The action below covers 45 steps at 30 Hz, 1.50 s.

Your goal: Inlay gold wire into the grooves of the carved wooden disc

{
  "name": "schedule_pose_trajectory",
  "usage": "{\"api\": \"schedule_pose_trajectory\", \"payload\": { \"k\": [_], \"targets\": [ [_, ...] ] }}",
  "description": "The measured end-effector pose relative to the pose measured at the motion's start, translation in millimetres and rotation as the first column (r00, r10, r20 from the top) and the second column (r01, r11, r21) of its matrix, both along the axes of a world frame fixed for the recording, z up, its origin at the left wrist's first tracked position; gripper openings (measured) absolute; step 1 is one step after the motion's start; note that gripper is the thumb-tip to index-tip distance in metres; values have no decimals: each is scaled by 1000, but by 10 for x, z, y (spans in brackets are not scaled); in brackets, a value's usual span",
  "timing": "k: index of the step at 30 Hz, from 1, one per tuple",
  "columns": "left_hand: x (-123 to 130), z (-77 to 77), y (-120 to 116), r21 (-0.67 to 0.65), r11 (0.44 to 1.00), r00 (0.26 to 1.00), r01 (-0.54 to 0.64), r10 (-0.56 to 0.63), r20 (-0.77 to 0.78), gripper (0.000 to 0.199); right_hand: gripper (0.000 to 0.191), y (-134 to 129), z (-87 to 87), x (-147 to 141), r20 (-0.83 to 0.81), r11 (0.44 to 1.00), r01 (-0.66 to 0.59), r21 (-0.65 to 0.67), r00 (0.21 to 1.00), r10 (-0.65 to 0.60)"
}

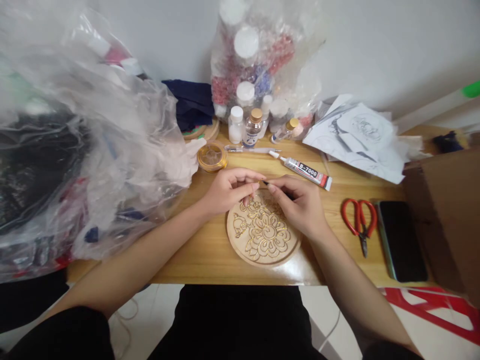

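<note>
Clamping slim dark tool (266, 183) in right hand (300, 204); pinching apparently tiny gold piece (261, 181) with left hand (233, 191), both above round board (269, 232) lying on counter (202, 257). Probably needing steady wrists, light pressure.

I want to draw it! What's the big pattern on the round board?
A gold-outlined flower, seen in the head view.

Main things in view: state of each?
Left hand: fingertips close together, contents unclear
Right hand: pinching a dark-tipped tool
Round board: flat, patterned side up
Glue tube: lying down
Pliers: lying flat, handles spread
Phone: screen up, dark
Gold spool: lying flat
Pen: lying flat
Left gold-capped bottle: upright, capped
Right gold-capped bottle: tilted, capped
Front white-capped bottle: upright, capped
Papers: loosely piled
</note>
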<state>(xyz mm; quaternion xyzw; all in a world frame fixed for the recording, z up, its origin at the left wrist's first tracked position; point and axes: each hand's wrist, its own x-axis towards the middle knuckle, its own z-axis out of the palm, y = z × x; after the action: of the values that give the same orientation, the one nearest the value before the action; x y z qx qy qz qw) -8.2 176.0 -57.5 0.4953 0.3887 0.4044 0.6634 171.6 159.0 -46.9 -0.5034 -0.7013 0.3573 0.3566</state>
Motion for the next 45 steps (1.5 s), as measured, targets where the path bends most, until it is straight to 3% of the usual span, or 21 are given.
{"api": "schedule_pose_trajectory", "payload": {
  "k": [11, 19, 32, 39, 45],
  "targets": [
    [2, 0, 5, 7, 1000, 1000, -8, 8, 9, 16, 15, -3, -7, 3, 16, 1000, -16, 26, 1000, 15],
    [12, 3, -2, 3, 1000, 999, -6, 6, 33, 16, 15, 8, 10, -15, 115, 984, -34, 177, 993, 13],
    [8, 14, 5, 0, 1000, 1000, -10, 10, -3, 18, 19, -8, -2, -31, 314, 906, -111, 408, 949, -25],
    [0, -2, 5, 21, 1000, 1000, 6, -5, -7, 17, 19, 4, -15, -27, 303, 913, -113, 392, 953, -13],
    [-10, -34, 14, 36, 999, 1000, -22, 23, -14, 19, 16, 108, 7, 95, 258, 969, -100, 228, 965, 39]
  ]
}}
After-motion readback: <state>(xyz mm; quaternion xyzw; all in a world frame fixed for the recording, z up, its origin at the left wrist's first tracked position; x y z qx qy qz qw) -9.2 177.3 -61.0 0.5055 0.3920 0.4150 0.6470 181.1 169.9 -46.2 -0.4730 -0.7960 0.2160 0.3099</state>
